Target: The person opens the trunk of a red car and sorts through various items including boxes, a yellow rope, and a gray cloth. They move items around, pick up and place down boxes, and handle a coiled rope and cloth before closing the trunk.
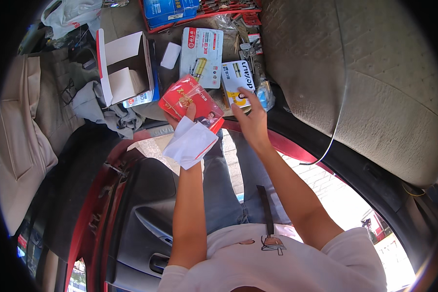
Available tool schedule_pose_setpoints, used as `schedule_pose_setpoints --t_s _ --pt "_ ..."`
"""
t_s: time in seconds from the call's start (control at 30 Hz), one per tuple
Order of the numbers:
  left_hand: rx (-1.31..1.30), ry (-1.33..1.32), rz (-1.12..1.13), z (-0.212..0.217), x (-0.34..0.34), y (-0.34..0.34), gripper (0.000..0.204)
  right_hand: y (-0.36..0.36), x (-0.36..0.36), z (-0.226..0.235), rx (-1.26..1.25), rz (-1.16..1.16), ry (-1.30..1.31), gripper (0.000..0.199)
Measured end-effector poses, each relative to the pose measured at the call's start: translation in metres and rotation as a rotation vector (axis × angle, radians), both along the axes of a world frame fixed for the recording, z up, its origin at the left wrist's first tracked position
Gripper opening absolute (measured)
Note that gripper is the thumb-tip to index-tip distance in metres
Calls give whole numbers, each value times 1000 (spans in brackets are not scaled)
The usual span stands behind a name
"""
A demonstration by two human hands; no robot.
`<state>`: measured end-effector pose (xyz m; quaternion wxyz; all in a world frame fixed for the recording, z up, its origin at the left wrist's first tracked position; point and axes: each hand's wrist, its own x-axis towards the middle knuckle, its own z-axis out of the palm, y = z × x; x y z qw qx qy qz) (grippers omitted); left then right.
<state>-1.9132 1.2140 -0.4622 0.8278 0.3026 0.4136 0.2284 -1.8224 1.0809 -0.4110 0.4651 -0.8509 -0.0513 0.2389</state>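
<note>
"What lies left of the fingers?"

"Farthest off, a grey cloth (pixel 92 107); then an open box (pixel 123 48), red and white outside. Closer, past the left fingers, a small white box (pixel 170 55)."

"And the left hand (pixel 190 114) itself?"

"Closed on the red packet (pixel 180 95), thumb laid over its glossy face. White paper (pixel 192 143) lies across the wrist, below those fingers — whether it's joined to the packet, I can't tell."

"Going right?"

"Beyond the packet, a flat white case (pixel 207 53) with a brass lock cylinder pictured on it. Then the right hand (pixel 254 125), fingers spread and holding nothing. The index fingertip is over a white-and-yellow box (pixel 232 78); I can't tell if they touch. Just right of those fingers is a bluish plastic bag (pixel 264 95), and well beyond, the seat back (pixel 360 97)."

"Which step is this?"

"A hold-and-reach, I'd judge: left grips, right reaches."

"What does the next move call for?"

"If the box is wanted — thumb and index closing on its near edge, I'd say, with the left grip firm, since that glossy packet could slip."
</note>
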Motion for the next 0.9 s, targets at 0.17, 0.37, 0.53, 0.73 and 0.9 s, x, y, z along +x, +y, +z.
schedule_pose_setpoints --t_s 0.17,0.37,0.53,0.73,0.9 --pt "-39 80 -55 17 7 6 68 4 13 -38 -691 99 -39 96" --pt "38 155 -315 130 33 -7 73 -18 26 -14 -445 -73 178 98" --pt "1272 646 -614 152 116 -9 98 -83 6 40 -40 -178 430 99" --pt "549 167 -349 125 152 28 77 -101 -4 107 69 -389 349 89" --pt "125 234 -322 137 76 31 51 -90 8 129 331 -435 357 87"
